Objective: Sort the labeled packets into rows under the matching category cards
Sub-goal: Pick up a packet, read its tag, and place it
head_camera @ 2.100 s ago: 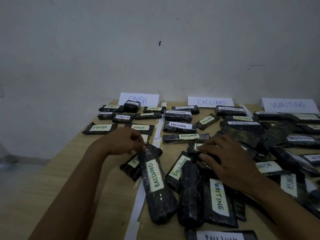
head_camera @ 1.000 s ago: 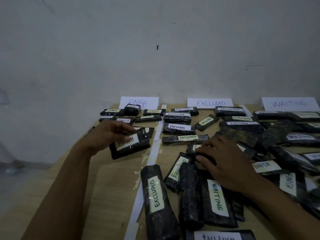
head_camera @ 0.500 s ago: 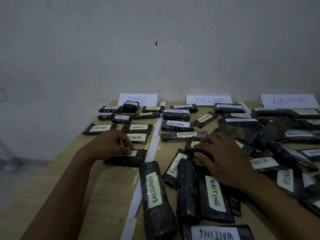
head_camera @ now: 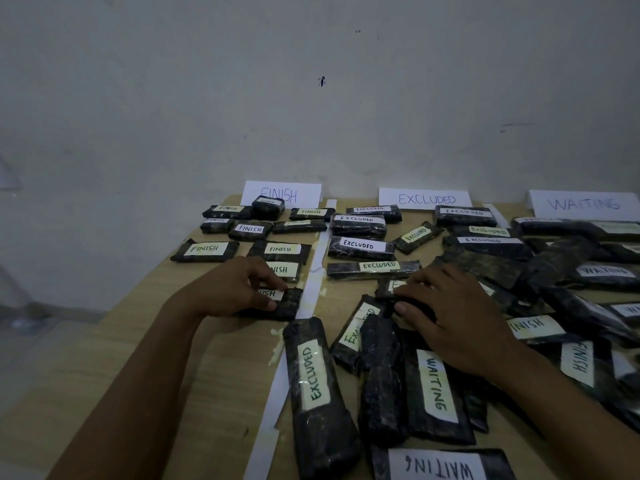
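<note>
Black plastic with a white label: the FINISH packet (head_camera: 290, 304) lies flat on the worktop (head_camera: 214, 358). It is nearest you in the column under the FINISH card (head_camera: 282, 194), just left of the paper strip (head_camera: 311, 289). Your left hand (head_camera: 232, 289) pinches it, fingers (head_camera: 273, 279) curled at its edges. Your right hand (head_camera: 453, 320) grips a half-hidden packet (head_camera: 384, 291) in the unsorted heap.

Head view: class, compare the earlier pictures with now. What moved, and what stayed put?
The left hand lifted a FINISH packet from the right of the strip, carried it leftward, and laid it at the near end of the FINISH rows, still pinching it. The right hand stayed gripping an unsorted packet; the cards did not move.
</note>
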{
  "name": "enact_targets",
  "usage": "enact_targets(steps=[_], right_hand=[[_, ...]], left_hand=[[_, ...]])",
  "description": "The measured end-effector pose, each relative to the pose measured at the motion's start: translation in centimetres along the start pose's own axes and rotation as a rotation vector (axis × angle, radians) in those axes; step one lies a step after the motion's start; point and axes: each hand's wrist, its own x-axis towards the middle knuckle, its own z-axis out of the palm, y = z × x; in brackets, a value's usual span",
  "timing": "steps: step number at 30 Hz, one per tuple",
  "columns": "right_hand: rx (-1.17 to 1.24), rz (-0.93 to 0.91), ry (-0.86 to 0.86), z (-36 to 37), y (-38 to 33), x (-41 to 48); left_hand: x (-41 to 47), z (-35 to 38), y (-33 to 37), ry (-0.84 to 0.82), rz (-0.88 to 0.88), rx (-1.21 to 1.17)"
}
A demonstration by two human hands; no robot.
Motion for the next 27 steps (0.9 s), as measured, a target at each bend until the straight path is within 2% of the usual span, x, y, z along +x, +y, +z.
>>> enact_targets(steps=[6, 10, 16, 23, 27], right_hand=[[0.005, 0.002, -0.001, -0.1, 0.0, 0.0], [0.014, -0.002, 0.0, -0.1, 0.0, -0.1], [0.128, 0.006, 0.04, -1.0, 0.0, 0.2], [0.253, 0.029, 0.043, -4.0, -0.4, 0.4], [0.248, 0.012, 0.03, -4.7, -0.6, -1.5]], left_hand=[[0.1, -0.1, -0.2, -0.029, 0.02, -0.013], [0.3, 0.3, 0.0, 0.036, 0.041, -0.039], [0.7, 2.0, 2.6, 0.13, 0.216, -0.128], [0.0, 4.6, 9.4, -0.05, 0.399, -0.082], [-0.7, 5.6, 12.6, -0.165, 0.313, 0.259]])
